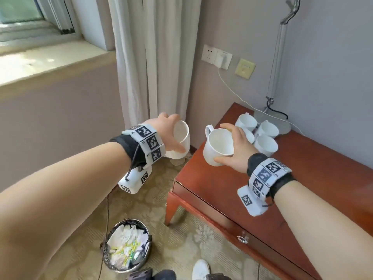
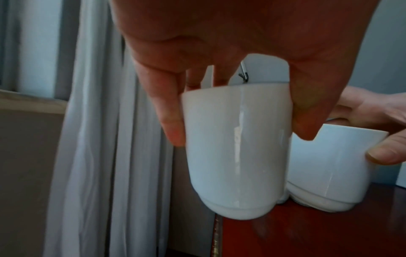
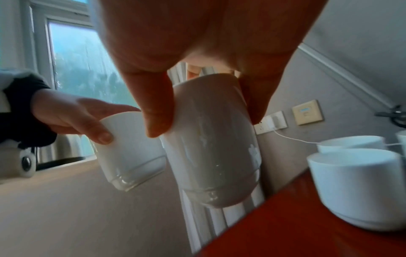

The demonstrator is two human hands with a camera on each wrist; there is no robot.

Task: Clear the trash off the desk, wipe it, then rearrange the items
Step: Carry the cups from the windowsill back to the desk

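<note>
1. A white mug (image 1: 218,146) hangs in the right hand (image 1: 236,146), thumb and fingers curled over its rim from above; it is clear of the red wooden desk (image 1: 302,178), over the near left corner.
2. A second white mug (image 1: 180,140) hangs the same way in the left hand (image 1: 167,134), out past the desk's left edge and over the carpet, close beside the first but apart from it.
3. Beyond the right hand's grip, a cluster of four white mugs (image 1: 264,142) stands upright on the desk, close together near the lamp base (image 1: 276,120).
4. Judged from this, the step is rearranging: both carried mugs look bound for that cluster.
5. Done well, each mug goes down level, base first, beside the cluster, not onto it; rim grips let go only once the base sits flat.
6. The risk: the two carried mugs knock together, or a handle catches a standing mug.
7. Below the left grip, a lined waste bin (image 1: 126,245) on the floor holds crumpled tissue.
</note>
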